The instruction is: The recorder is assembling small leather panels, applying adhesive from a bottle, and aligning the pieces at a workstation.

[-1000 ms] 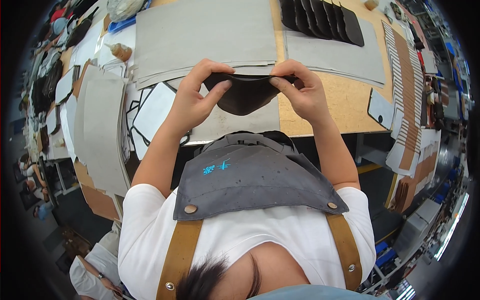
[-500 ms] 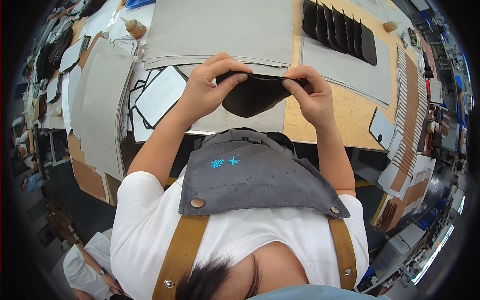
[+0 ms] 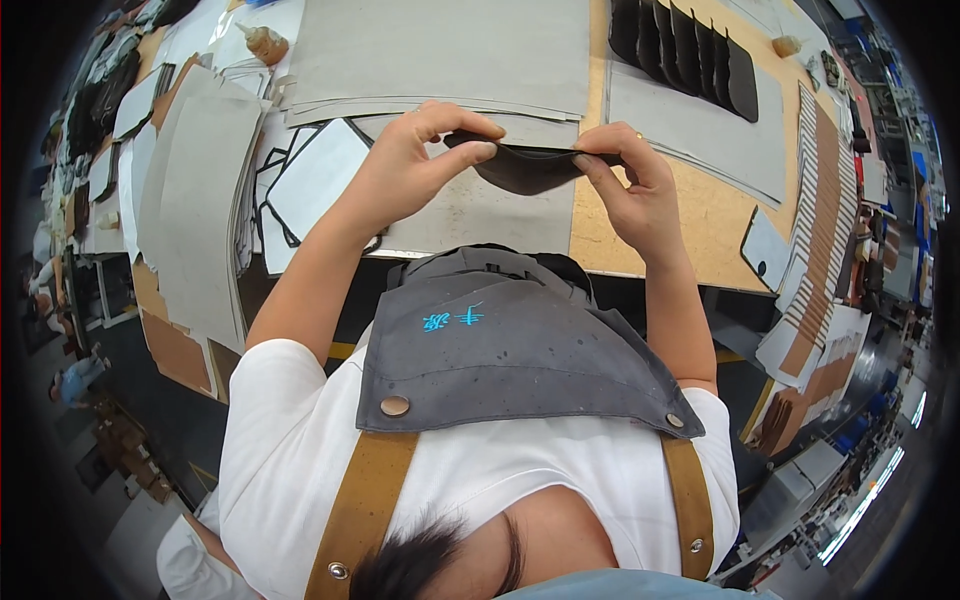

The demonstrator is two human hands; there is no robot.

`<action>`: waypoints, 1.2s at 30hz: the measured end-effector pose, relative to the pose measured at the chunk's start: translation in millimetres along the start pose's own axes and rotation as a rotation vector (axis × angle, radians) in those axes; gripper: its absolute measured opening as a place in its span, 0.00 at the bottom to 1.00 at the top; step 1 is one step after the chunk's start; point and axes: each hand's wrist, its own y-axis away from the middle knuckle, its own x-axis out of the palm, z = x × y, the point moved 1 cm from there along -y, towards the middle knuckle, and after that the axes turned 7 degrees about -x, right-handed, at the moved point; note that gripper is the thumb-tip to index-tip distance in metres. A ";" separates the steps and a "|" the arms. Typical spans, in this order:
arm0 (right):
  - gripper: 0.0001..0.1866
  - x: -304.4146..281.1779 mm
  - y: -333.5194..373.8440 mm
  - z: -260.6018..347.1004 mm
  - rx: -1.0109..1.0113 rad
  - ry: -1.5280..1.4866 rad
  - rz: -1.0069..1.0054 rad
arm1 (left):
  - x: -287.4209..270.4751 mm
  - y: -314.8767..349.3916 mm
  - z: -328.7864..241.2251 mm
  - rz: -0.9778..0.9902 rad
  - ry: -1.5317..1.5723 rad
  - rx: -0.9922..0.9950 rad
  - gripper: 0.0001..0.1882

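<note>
Above the table's near edge I hold a dark leather-like piece (image 3: 530, 174) with a rounded lower edge. My left hand (image 3: 422, 162) pinches its upper left edge between thumb and fingers. The upper right edge is in the closed thumb and fingers of my right hand (image 3: 637, 186). Between the hands the piece sags, and its top edge parts slightly into two layers. Its far side is hidden. Beyond my right hand, several similar black pieces (image 3: 690, 62) lie overlapped in a row on a grey sheet (image 3: 725, 160).
Large grey sheets (image 3: 440, 50) cover the table ahead. White panels with black borders (image 3: 322, 186) and a stack of grey board (image 3: 195, 190) lie left, near a brown-filled squeeze bottle (image 3: 267, 45). Striped strips (image 3: 815, 230) line the right. Another person (image 3: 195, 560) is at lower left.
The dark piece has tipped flatter, so less of its face shows. My right hand has shifted slightly right. The person at lower left has moved partly out of sight.
</note>
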 end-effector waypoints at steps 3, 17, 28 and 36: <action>0.05 0.2 3.0 -2.5 -0.049 -0.005 -0.021 | -1.0 -0.6 2.0 0.027 0.012 -0.029 0.06; 0.06 -2.5 27.0 8.4 0.148 0.204 -0.005 | 24.7 9.5 -21.7 -0.073 -0.365 0.076 0.05; 0.06 -2.8 37.0 7.2 0.176 0.129 -0.047 | 26.2 4.0 -25.3 0.007 -0.301 0.157 0.05; 0.05 -4.8 39.9 3.8 0.309 -0.089 -0.087 | 26.8 0.8 -25.4 0.045 -0.269 0.214 0.05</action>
